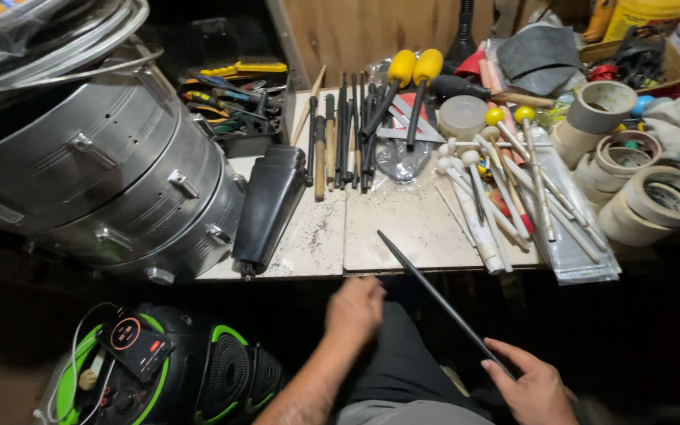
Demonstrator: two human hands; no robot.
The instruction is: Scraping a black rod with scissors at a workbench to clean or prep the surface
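My right hand (530,386) has its grip clamped on the near end of a long black stick (441,301), which slants up over the surface (403,228) edge. My left hand (353,308) hangs loosely curled, holding nothing, beside it.

The left hand (353,308) is low in the middle of the view; its back faces up and its fingers are curled in loosely; it looks a bit blurry; the bare left arm runs down from it to the bottom edge. The right hand (533,387) is lower and off to the right; its fingers are bent and pinch the near end of a thin dark stick (442,301); the thumb lies on top.
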